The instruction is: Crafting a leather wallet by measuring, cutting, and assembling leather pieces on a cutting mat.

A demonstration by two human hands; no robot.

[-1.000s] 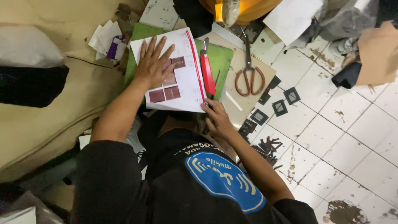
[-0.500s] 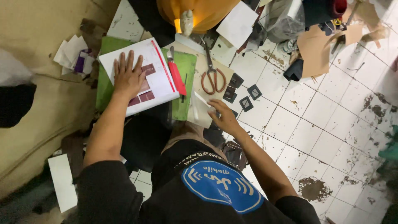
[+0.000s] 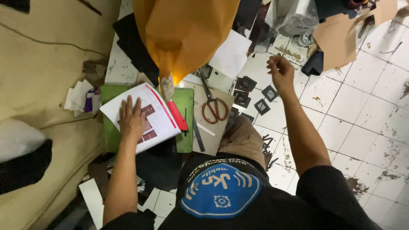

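Note:
My left hand (image 3: 132, 119) lies flat, fingers spread, on a white paper sheet (image 3: 159, 121) printed with brown rectangles and a red stripe. The sheet rests on a green cutting mat (image 3: 185, 102). A red-handled cutter (image 3: 177, 116) lies along the sheet's right edge. Brown-handled scissors (image 3: 214, 108) lie on a beige board to the right of the mat. My right hand (image 3: 280, 72) is raised over the tiled floor at the far right, fingers curled in, with nothing visible in it. Several dark square frame cut-outs (image 3: 269, 93) lie on the tiles just below it.
A large orange sheet (image 3: 187, 34) hangs down at the top centre, its tip over the mat. A loose white sheet (image 3: 232, 53) and brown cardboard (image 3: 341, 38) lie further back. A beige cushion (image 3: 42, 64) fills the left, with a small pile of paper scraps (image 3: 81, 96).
My right hand has lifted from the dark pieces near my lap and swung out to the far right. The left hand stays pressed on the paper. The view has tilted downward.

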